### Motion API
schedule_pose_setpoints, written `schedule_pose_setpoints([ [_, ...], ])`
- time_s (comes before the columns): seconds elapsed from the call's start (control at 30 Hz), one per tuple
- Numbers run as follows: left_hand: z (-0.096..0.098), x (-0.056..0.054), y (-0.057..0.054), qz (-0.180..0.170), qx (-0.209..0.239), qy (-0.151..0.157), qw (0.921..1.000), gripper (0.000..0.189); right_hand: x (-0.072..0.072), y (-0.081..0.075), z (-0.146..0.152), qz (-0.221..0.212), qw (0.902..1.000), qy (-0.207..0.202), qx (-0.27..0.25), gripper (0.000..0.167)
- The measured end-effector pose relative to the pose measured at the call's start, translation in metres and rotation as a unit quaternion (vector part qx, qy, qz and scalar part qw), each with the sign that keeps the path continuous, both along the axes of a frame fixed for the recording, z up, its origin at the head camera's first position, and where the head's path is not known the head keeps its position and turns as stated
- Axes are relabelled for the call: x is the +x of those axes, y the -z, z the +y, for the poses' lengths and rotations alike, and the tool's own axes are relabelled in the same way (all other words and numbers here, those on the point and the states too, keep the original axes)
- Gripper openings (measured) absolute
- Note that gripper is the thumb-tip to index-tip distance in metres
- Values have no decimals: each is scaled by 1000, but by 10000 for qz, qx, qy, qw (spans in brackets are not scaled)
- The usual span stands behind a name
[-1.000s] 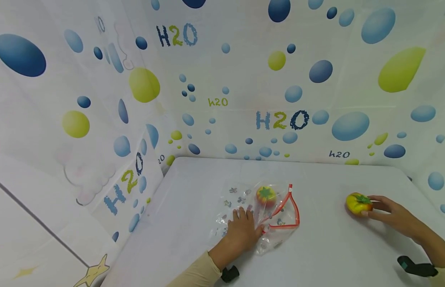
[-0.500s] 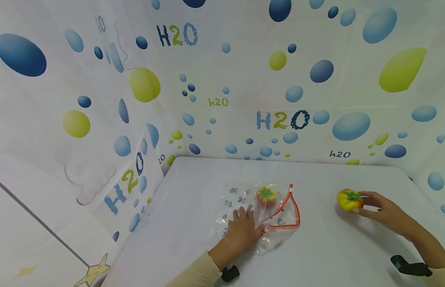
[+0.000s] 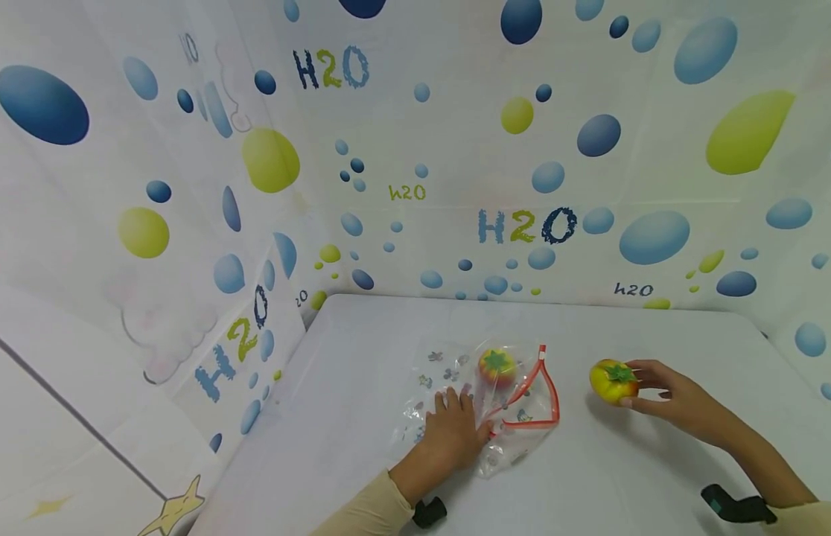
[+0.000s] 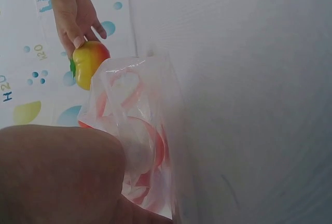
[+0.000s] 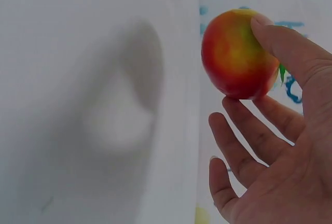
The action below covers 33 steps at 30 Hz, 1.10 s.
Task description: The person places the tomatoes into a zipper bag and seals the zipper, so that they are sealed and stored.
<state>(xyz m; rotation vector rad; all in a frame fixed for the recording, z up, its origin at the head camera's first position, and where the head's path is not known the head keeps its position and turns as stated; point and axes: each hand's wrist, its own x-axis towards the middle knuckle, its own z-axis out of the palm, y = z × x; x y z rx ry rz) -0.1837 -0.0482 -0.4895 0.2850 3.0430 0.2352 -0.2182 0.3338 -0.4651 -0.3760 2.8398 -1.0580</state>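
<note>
In the head view a clear plastic zip bag (image 3: 449,372) with small printed figures and a red zip edge lies on the white table. A red-and-yellow toy persimmon (image 3: 497,366) with a green leafy top shows through it. My left hand (image 3: 452,432) rests on the bag, its fingers extended over the plastic and the thumb beside the red zip. To the right, my right hand (image 3: 677,398) pinches a second yellow-red toy persimmon (image 3: 611,381) between thumb and fingertips. In the right wrist view this toy persimmon (image 5: 236,53) is held above the table; its shadow falls apart from it.
The white table (image 3: 348,350) meets a backdrop (image 3: 456,134) printed with blue and green drops and H2O lettering. Dark wrist-camera mounts (image 3: 737,506) are worn near both sleeves. The bag's red zip loop (image 3: 556,394) stands parted toward the right.
My right hand has carried the toy persimmon leftward over the table, closer to the bag. The left hand and the bag have stayed in place.
</note>
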Motion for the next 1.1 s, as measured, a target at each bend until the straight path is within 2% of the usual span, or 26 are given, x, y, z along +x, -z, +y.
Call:
schedule_pose_setpoints([
  [0.57,0,2,0,79,-40,52,9999,75,9,-7,-51,247,9995,-198,-80,67],
  [1.1,-2,2,0,93,126,50,9999,75,4,3,-86,-232,9976,-639,-89,68],
])
